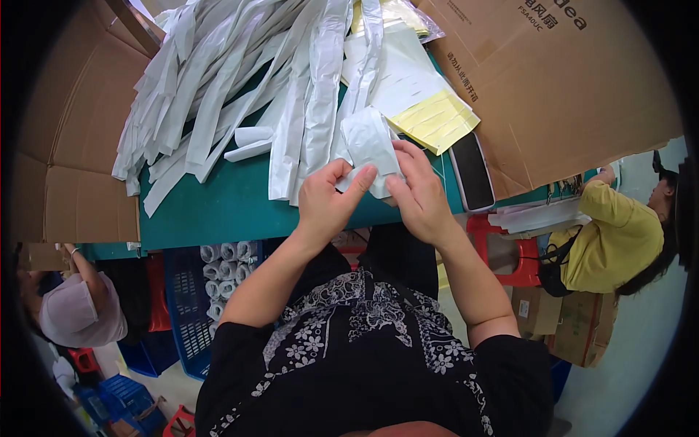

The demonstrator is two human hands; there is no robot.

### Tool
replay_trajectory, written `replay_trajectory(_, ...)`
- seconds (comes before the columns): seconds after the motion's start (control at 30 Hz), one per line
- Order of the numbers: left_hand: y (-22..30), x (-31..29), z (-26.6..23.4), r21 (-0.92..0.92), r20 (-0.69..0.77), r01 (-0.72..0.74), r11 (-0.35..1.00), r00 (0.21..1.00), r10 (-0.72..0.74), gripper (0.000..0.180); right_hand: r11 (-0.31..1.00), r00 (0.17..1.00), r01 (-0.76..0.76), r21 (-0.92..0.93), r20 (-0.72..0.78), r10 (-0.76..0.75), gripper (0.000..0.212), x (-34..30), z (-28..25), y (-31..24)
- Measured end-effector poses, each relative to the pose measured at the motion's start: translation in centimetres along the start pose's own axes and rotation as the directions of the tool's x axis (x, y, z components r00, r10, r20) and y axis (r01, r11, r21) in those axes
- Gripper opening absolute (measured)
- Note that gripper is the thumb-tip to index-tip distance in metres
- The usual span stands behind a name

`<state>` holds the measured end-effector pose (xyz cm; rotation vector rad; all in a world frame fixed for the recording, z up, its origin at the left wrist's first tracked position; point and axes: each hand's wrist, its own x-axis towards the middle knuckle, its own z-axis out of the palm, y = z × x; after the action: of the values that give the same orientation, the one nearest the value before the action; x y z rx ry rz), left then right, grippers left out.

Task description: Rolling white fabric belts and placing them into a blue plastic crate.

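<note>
both hands, left hand (329,200) and right hand (417,191), pinch the white strip (368,146) between them.

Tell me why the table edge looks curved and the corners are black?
Head view: fisheye bends the green table edge; black corners are the lens rim. Light is even and soft; the left hand, right hand and white strip look sharp.

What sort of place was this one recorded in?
Probably a small packing workshop: both hands fold a white strip over a green table piled with more, beside cardboard boxes and a blue crate of rolled pieces.
</note>
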<state>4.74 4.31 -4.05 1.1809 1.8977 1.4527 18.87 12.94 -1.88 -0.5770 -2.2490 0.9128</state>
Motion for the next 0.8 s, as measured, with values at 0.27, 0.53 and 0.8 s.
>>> replay_trajectory(0.27, -1.9, -1.7, -1.1, -0.405, 0.326, 0.224, 0.887, 0.941, -0.089, 0.024, 0.788, 0.922, -0.357, 0.501, 0.056, 0.382, 0.034, -2.2, 1.8, 1.6)
replay_trajectory(0.53, -2.4, -2.6, 0.1, 0.028, -0.277, -0.248, 0.968, 0.929, 0.246, 0.02, 0.991, 0.998, 0.017, 0.131, -0.058, -0.009, 0.026, -1.8, 1.2, -1.3)
replay_trajectory(0.8, -2.6, -4.8, 0.0, -0.881, 0.338, 0.341, 0.328, 0.939, -0.067, 0.037, 0.943, 0.971, 0.222, -0.248, -0.025, -0.236, 0.033, -1.9, 1.4, -2.2)
